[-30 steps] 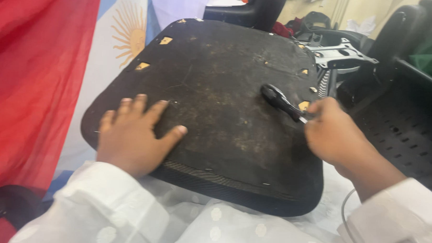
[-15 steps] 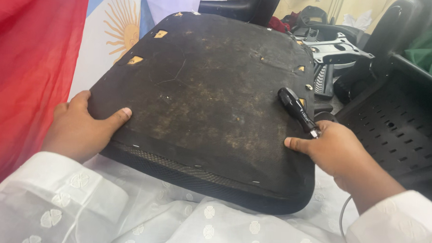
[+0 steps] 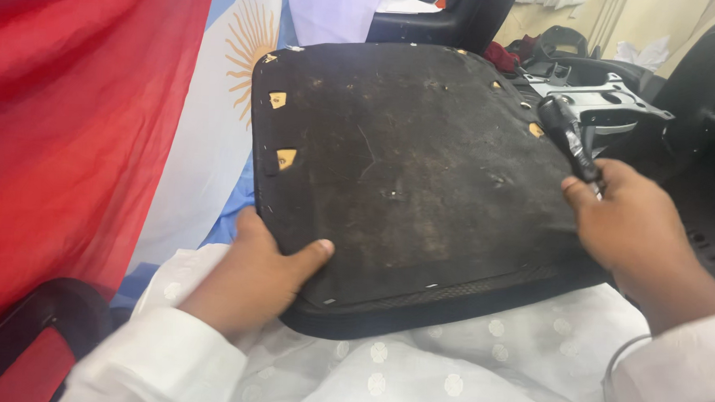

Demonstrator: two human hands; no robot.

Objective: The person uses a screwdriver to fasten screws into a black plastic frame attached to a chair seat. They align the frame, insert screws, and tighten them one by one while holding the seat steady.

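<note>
1. Head view: seat pad (image 3: 422, 179) lies underside up across my lap, near edge toward me, far edge toward the flag cloth (image 3: 219, 85) and chair parts.
2. L hand (image 3: 252, 280) clamps the pad's near-left corner, thumb on top, fingers wrapped under the rim.
3. R hand (image 3: 634, 226) sits at the pad's right edge, closed round a black-handled tool (image 3: 566, 133); handle sticks up and away from me.
4. Doing it well, imo: keep the L grip firm so the pad doesn't slide off the lap, keep the tool tip away from the L thumb, and bring the tip square onto a fastener point before pushing.
5. Tan tabs (image 3: 286, 157) show along the left edge, more near the far-right corner; metal bracket (image 3: 607, 99) lies just beyond the right edge.
6. Hidden: tool tip is behind my R hand, so can't tell tool type. L fingers under the pad unseen. Small marks mid-pad could be screws or staples; too small to say.
</note>
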